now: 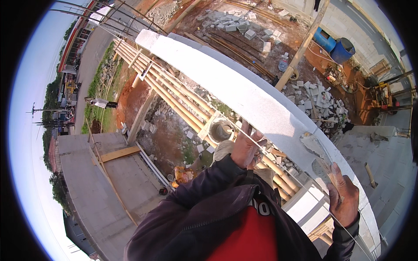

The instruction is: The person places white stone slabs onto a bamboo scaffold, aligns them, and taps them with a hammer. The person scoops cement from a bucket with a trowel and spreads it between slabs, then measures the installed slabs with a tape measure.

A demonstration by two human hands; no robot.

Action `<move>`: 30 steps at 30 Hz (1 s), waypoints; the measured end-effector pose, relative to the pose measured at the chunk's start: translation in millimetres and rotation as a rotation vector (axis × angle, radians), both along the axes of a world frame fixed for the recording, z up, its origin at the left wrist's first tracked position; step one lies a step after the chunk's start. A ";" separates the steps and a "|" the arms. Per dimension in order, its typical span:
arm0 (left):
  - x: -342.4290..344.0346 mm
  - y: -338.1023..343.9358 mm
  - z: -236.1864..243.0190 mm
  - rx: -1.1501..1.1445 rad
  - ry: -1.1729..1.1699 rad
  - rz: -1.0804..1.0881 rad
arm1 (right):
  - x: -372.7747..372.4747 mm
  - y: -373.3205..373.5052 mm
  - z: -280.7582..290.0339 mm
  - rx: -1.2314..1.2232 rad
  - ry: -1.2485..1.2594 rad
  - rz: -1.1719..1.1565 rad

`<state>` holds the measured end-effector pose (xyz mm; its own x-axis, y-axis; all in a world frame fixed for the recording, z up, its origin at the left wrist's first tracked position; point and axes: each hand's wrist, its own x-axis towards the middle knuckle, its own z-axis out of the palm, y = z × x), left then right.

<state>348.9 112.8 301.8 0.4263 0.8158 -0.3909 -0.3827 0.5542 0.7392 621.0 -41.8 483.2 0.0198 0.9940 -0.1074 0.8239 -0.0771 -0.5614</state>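
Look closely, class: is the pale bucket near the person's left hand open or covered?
Open: the pale bucket has no lid over its round mouth, and its inside shows.

Pale bucket (205, 132)'s just held up by some bamboo poles (191, 95). A couple of short crosspieces (135, 58) are laid across, far left.

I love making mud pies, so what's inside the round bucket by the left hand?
Inside the bucket there's some greyish stuff, maybe mortar, but I can't be sure. It seems to cover the bottom, so what's underneath can't be seen.
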 end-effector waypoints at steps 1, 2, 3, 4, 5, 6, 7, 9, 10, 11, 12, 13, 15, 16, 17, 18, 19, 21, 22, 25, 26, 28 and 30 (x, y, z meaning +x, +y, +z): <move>-1.0 -0.6 -2.5 -0.015 -0.010 -0.002 | -0.2 -1.0 -0.6 -0.004 -0.003 -0.007; -2.6 -0.5 -4.5 -0.031 -0.019 -0.005 | -0.8 -1.1 -1.0 -0.008 -0.005 -0.015; -3.7 0.6 -5.4 -0.047 -0.028 -0.009 | -1.6 0.1 -0.6 -0.017 0.006 -0.023; 0.0 0.8 -4.1 -0.050 -0.051 0.014 | -1.2 0.2 1.6 -0.032 0.012 -0.033; -1.0 1.0 -6.7 -0.021 -0.049 0.013 | -1.6 0.3 2.2 -0.047 0.018 -0.043; -3.9 1.0 -11.2 0.008 -0.047 0.014 | -1.7 -0.1 -1.5 -0.003 0.009 -0.034; -2.1 4.6 -7.1 0.039 -0.052 0.011 | -1.1 -1.4 -1.6 -0.006 -0.009 -0.037; -8.5 15.5 5.6 0.144 0.101 -0.011 | -1.2 -2.3 -0.9 -0.013 -0.042 -0.041; -11.5 19.9 7.3 0.206 0.175 0.005 | -3.9 0.6 6.5 -0.063 -0.042 -0.079; -14.2 27.0 7.5 0.203 0.152 0.031 | -3.2 0.6 6.2 -0.044 -0.050 -0.077; -16.9 34.9 7.8 0.202 0.130 0.056 | -2.3 -1.2 5.5 -0.026 -0.057 -0.074; -22.7 45.4 8.7 0.277 0.212 0.077 | -1.9 -2.2 4.4 -0.007 -0.067 -0.073; -35.0 63.6 9.4 0.416 0.371 0.123 | -2.3 0.9 13.9 -0.040 -0.088 -0.071; -37.1 65.3 -5.0 0.439 0.356 0.134 | -1.3 6.1 16.6 -0.062 -0.043 -0.076; -36.8 69.4 -15.6 0.460 0.332 0.136 | -2.6 11.8 19.7 -0.085 -0.009 -0.090; -36.2 69.0 -24.1 0.471 0.344 0.157 | -3.7 19.0 19.6 -0.117 -0.118 -0.075; -34.9 68.7 -26.7 0.484 0.360 0.174 | -9.4 30.6 17.1 -0.030 -0.093 -0.041; -31.8 71.1 -28.2 0.538 0.445 0.176 | -28.3 66.2 14.1 0.136 -0.054 0.026; -31.0 71.3 -31.3 0.547 0.446 0.192 | -35.6 88.2 10.4 0.198 -0.041 0.100; -25.8 73.2 -33.9 0.597 0.496 0.209 | -67.3 162.3 5.0 0.318 0.000 0.227; -23.5 74.1 -34.4 0.622 0.523 0.211 | -81.0 188.0 5.0 0.391 0.001 0.269; -21.4 74.3 -30.7 0.604 0.541 0.207 | -113.1 235.6 12.9 0.345 0.021 0.284; -21.4 75.3 -29.0 0.590 0.564 0.208 | -136.3 285.4 -6.3 0.523 -0.035 0.354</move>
